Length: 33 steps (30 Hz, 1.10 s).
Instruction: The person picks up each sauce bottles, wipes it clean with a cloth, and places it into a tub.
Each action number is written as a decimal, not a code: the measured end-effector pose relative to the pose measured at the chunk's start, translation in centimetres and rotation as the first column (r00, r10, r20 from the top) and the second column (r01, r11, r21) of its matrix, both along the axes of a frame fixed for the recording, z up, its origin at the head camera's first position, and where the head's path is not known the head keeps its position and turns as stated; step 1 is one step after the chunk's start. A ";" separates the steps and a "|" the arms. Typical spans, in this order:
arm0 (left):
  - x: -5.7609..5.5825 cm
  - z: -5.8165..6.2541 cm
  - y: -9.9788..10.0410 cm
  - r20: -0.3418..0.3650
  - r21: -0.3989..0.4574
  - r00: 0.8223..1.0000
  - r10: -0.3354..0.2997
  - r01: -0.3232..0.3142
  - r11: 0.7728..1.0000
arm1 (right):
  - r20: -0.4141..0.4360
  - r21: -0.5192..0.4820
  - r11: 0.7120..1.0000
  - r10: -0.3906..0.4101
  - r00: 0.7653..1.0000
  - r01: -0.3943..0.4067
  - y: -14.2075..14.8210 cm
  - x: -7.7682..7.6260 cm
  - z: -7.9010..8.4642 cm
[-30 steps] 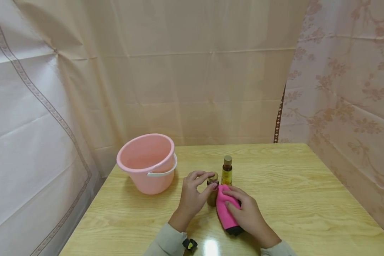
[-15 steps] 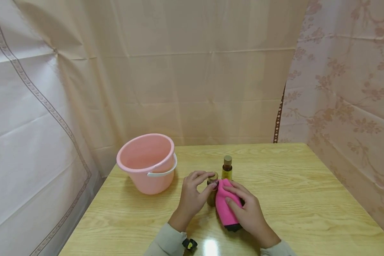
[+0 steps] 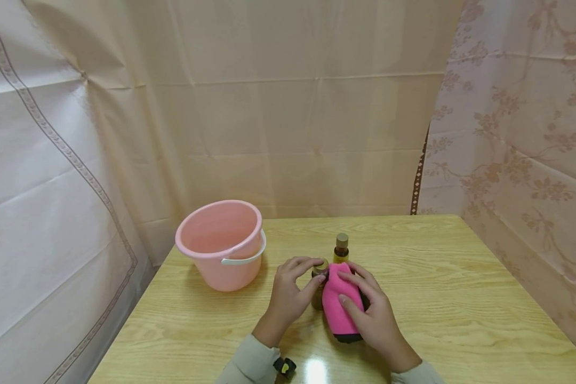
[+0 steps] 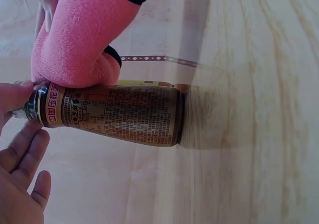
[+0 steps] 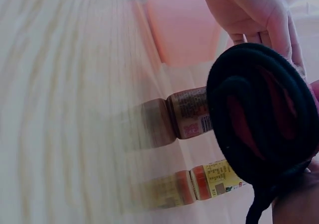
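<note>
Pink, fleecy cloth [image 3: 337,316] with black edging [image 5: 219,109] is folded into a thick roll in the right hand [image 3: 376,314], its thumb on the near face and its fingers along the far side, clamped together on the fabric. Below that grip, the right wrist view shows the black-edged end with its layers wound inside one another.

Just left of the cloth, the left hand [image 3: 288,290] pinches the top of a slim, dark brown bottle with a round gold cap [image 3: 318,300], index finger at the cap and thumb at the neck; its other fingers are spread away from the glass in the left wrist view. Under this pinch the bottle stands upright on the pale wood-grain table [image 3: 461,293], its printed label showing, and the cloth lies against its upper side.

Beyond the right hand's grip stands a second dark bottle with a gold cap and yellow label [image 3: 341,252], partly hidden by the cloth. Well to the left of both grips is a round, pale pink plastic bucket [image 3: 218,274], its white handle [image 3: 242,261] hanging on the side nearer the hands.
</note>
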State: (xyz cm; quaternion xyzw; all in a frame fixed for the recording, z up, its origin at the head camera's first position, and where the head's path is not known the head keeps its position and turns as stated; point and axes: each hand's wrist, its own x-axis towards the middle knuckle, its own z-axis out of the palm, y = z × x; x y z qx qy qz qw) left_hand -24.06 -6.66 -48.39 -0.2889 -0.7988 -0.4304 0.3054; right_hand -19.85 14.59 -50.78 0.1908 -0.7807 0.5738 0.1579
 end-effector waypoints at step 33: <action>-0.1 0.1 -0.1 -0.004 0.010 1.000 -0.015 0.015 1.000 | 0.081 0.181 0.981 -0.090 0.993 0.075 -0.4 0.0 0.0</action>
